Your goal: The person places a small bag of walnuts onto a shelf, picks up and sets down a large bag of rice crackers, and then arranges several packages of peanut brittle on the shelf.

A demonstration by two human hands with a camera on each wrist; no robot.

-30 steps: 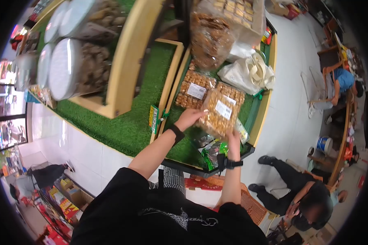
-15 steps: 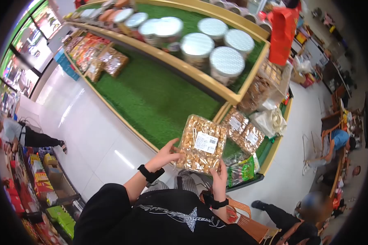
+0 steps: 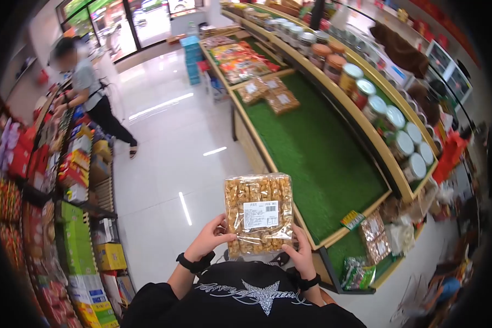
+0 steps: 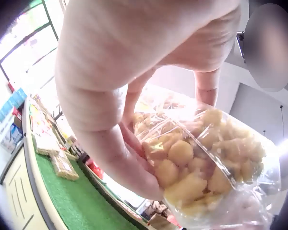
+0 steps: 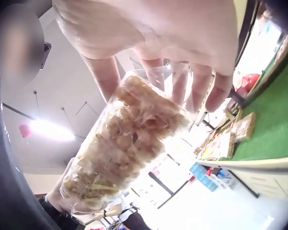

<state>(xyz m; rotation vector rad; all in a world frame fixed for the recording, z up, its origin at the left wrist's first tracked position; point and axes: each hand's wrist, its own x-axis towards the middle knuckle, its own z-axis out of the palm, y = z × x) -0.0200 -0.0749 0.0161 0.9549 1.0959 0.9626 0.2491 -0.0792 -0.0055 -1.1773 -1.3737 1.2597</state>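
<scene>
A clear plastic pack of golden, nutty snack pieces, with a white printed label on its face, is held up in front of the chest. My left hand grips its left edge, thumb on the front. At the lower right edge my right hand holds it, thumb also on the front. The left wrist view shows the pack from the side, with the left fingers around its edge. In the right wrist view the right fingers lie along the wrapped pack.
To the right runs a display stand with green turf, bearing several similar packs at its far part. Lidded jars line the upper shelf. Two packs and a green bag lie at the near corner. A person stands beside the left shelves.
The pack has moved from over the near corner compartment, leftward to the front of the chest, its label now facing the head camera. The head view has swung left along the stand.
</scene>
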